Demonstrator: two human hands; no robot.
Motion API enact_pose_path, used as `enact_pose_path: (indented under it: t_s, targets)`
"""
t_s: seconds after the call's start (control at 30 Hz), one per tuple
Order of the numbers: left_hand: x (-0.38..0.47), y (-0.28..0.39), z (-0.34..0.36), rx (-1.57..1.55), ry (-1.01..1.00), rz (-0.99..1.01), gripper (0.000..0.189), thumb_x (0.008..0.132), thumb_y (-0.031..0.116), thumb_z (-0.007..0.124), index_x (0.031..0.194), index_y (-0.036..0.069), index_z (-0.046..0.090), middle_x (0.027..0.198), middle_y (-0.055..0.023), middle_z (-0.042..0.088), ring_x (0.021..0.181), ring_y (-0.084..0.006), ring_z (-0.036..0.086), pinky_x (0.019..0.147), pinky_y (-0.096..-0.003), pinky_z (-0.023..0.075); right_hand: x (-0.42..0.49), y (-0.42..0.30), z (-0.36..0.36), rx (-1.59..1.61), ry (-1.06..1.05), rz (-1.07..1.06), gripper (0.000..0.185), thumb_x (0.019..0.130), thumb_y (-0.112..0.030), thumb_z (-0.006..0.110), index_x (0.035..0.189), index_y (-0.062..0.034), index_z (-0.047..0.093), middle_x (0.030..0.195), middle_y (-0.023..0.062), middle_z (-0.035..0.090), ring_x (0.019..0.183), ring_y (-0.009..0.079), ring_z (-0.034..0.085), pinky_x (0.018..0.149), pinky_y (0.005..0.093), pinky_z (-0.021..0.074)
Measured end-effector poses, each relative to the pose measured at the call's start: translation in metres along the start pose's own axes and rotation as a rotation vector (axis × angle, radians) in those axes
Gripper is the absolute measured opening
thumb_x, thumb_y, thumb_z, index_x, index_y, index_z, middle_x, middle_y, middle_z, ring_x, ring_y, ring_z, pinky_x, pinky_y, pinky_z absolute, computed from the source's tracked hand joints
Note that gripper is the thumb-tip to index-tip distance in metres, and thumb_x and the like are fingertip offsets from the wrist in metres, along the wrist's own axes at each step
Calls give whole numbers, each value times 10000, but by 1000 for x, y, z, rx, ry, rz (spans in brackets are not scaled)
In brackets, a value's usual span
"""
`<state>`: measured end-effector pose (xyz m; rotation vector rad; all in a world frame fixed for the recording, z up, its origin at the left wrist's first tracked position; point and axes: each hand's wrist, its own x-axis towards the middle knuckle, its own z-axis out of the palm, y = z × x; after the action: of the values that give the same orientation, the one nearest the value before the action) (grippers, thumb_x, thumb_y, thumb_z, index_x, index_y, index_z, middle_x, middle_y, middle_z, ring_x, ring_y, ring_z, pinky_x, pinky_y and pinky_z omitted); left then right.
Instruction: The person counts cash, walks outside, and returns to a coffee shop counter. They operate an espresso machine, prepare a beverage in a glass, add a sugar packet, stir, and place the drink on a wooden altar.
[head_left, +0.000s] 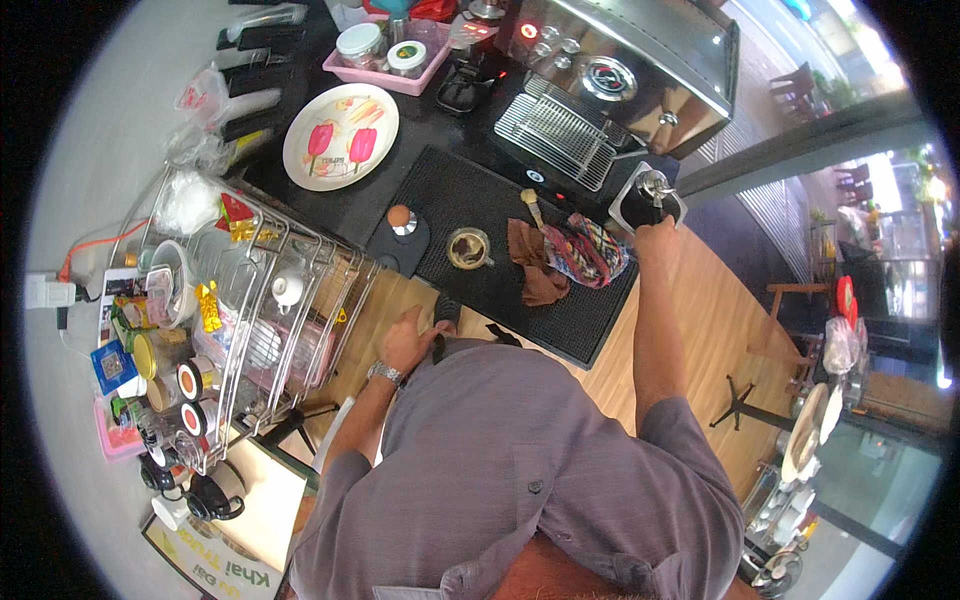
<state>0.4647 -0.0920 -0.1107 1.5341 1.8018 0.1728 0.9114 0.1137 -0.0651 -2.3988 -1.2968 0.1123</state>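
Observation:
My right hand (658, 238), at the far right, grips the dark handle of what looks like a metal portafilter (654, 184). Its head is over a square metal-rimmed container (621, 201) with a dark inside. My left hand (405, 339) is by my waist at the shirt's edge, fingers somewhat apart, nothing seen in it. Before me lies a black rubber mat (480, 296). On it stand a glass cup of coffee (469, 248), a brown cloth (534, 264), a patterned cloth (589, 251) and a light-tipped brush (531, 204). A tamper (402, 217) rests on a dark stand left of the cup.
Behind the mat stands an espresso machine (600, 52) with a drip grate (555, 135). A tulip-patterned tray (341, 112) and a pink basket of jars (416, 84) are at the back left. A wire rack (289, 315) holding cups and jars stands close on my left.

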Motion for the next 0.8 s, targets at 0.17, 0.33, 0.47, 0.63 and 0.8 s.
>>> enact_pose_path:
  t_s: [0.17,0.33,0.47,0.63,0.8]
  targets:
    - [36,8,12,-145,189,153,1023,762,335,850,1530,10,258,1517,-293,366,1345,-447,446,1072,-474,433,2,-3,-15,-161,-151,54,528,821,-338,696,1209,11,619,1168,278,673,1117,434,643,948,511,513]
    - [84,26,13,-182,298,368,1188,683,226,914,1569,-1,156,1583,-276,265,1451,-420,314,1186,-437,322,-5,-9,-38,-178,-168,47,630,826,-448,736,1268,-18,604,1212,252,660,1167,418,613,978,486,493]
    - [114,32,19,-256,238,421,1222,653,207,931,1561,-27,148,1578,-284,278,1456,-422,309,1194,-430,311,-36,12,-39,-7,95,-252,511,885,-319,719,1279,-19,594,1216,244,641,1148,414,609,974,479,490]
    - [148,27,28,-438,150,542,1225,639,158,931,1549,-45,137,1572,-271,313,1444,-366,358,1193,-413,308,-117,41,5,132,352,-800,302,918,-11,575,1217,-18,615,1141,231,645,1086,424,601,983,499,473]
    - [156,15,33,-560,-7,475,1208,666,191,923,1567,-10,144,1551,-220,386,1392,-352,434,1146,-424,374,-206,45,1,67,-385,-106,198,942,-207,635,1063,-56,678,933,219,705,885,428,679,775,515,540]
